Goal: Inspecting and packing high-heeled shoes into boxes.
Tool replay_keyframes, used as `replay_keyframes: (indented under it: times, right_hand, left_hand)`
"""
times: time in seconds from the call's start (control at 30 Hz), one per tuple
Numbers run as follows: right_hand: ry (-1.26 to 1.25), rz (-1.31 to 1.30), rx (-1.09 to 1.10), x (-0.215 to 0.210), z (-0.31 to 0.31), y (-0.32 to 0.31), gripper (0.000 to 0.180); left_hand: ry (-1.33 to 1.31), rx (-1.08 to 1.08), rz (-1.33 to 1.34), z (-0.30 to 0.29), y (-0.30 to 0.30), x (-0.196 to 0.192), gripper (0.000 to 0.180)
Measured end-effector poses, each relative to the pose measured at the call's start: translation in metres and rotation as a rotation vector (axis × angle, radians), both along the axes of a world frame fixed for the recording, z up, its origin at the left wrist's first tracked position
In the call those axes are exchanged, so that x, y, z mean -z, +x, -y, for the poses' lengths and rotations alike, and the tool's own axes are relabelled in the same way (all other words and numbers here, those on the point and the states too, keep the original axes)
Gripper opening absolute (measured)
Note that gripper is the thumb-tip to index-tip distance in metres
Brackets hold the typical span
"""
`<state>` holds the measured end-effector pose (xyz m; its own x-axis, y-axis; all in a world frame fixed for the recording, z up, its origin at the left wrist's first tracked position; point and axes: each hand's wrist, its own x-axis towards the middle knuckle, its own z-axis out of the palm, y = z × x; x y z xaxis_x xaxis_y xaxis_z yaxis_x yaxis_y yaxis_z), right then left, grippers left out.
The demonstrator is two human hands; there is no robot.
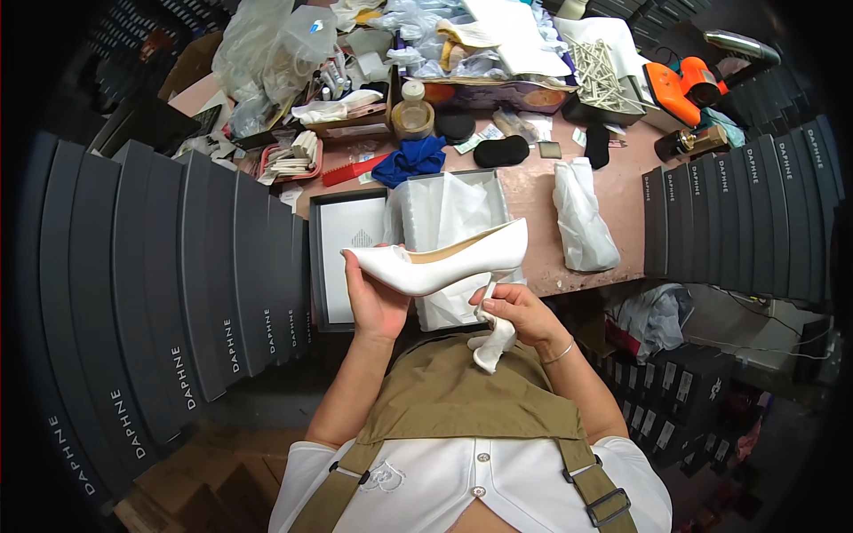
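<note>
A white high-heeled pump (431,275) lies sideways across the front of my body, its toe to the left and its heel to the right. My left hand (378,306) is closed around the toe from below. Close under the heel, my right hand (526,313) pinches a crumpled strip of white cloth or tissue (494,345) that hangs down; whether its fingers also grip the thin heel is hard to see. Behind the shoe stands an open grey shoe box (505,194) with white tissue paper (449,209) in it. Its lid (346,226) lies beside it on the left, inner side up.
A tissue-wrapped bundle (585,218) rests on the pink table (544,266). Rows of dark shoe boxes stand on the left (160,293) and right (742,213). Farther back are a blue cloth (410,163), a red comb (351,169), a jar (412,118) and an orange tool (673,93).
</note>
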<state>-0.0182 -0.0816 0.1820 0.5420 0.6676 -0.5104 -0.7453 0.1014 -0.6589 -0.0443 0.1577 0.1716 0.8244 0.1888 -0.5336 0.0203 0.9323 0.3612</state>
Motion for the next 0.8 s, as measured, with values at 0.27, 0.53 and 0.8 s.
replay_keyframes:
  times: [0.27, 0.53, 0.8]
  right_hand:
    - [-0.125, 0.140, -0.010, 0.014, 0.004, -0.008, 0.025]
    - [-0.178, 0.164, 0.076, 0.034, 0.002, -0.021, 0.027]
    - [-0.340, 0.460, 0.176, 0.029, -0.001, -0.028, 0.027]
  left_hand:
    - [0.039, -0.007, 0.151, 0.005, 0.003, -0.008, 0.069]
    - [0.195, 0.049, 0.328, 0.007, 0.000, -0.019, 0.074]
    - [0.248, 0.195, -0.012, 0.058, 0.012, -0.005, 0.051]
